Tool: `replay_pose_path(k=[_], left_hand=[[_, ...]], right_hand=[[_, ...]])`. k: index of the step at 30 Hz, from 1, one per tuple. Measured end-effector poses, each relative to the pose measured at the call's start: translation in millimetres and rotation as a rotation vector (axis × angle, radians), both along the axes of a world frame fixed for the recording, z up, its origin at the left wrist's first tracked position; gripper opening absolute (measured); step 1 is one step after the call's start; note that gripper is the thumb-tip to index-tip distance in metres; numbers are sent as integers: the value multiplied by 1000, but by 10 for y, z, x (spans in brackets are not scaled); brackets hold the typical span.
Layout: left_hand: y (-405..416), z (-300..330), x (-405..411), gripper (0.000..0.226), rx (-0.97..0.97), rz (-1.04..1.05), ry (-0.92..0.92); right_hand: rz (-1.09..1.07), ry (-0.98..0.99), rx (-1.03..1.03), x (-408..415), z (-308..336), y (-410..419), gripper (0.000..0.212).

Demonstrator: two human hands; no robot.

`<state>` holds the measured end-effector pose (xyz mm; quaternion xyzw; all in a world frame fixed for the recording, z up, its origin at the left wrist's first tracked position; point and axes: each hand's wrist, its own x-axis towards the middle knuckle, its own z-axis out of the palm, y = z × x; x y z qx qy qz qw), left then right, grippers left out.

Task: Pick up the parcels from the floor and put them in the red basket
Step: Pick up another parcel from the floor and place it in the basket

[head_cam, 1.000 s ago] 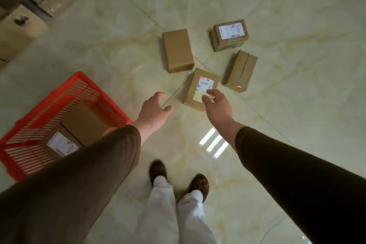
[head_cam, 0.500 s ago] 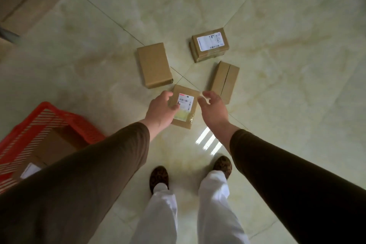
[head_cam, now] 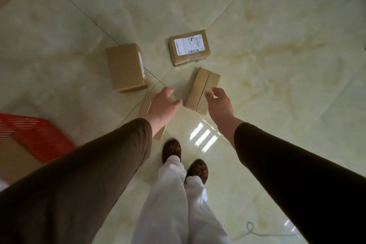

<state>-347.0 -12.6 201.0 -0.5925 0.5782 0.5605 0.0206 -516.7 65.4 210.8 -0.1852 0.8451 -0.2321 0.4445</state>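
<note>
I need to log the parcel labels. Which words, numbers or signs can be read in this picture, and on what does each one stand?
No text here can be read.
White shipping label on top of the far parcel: printed lines and a barcode, too small and blurred to read.
White label strip on the side of the left parcel: seen edge-on, unreadable.
Seamed parcel: no label showing.

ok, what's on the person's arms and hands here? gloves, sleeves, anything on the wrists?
Both hands are bare: left hand, right hand, with no gloves, rings or watch visible. Long dark brown sleeves, left sleeve and right sleeve, end at the wrists, plain and unmarked.
</note>
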Motion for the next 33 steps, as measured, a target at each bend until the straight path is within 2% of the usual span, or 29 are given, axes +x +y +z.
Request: replay_pose_path(k=[6, 13, 17, 21, 23, 25, 28, 33], left_hand=[[-165, -488, -401, 49, 10, -10, 14], [-234, -1287, -769, 56, 91, -43, -9], [-253, -1766, -965, 57, 114, -19, -29], [-266, -2158, -1113, 50, 113, -27, -57], [-238, -2298, -1152, 41, 141, -10, -42], [-187, -2340, -1177, 38, 178, 38, -15], [-112, -2232, -1167, 47, 206, 88, 12], [-56, -1636, -1050, 41, 198, 212, 83]], right_hand=[[-125, -111, 58, -283, -558, -228, 61], [-218, -237, 124, -593, -1357, -239, 61], [-291, -323, 200, -685, -1747, -239, 69], [-270, -380, 221, -737, -2084, -215, 52], [-255, -399, 197, -745, -2206, -206, 51], [-272, -406, 195, -748, -2252, -217, 53], [-267, -398, 181, -759, -2152, -243, 54], [-191, -313, 70, -713, -1547, -333, 47]])
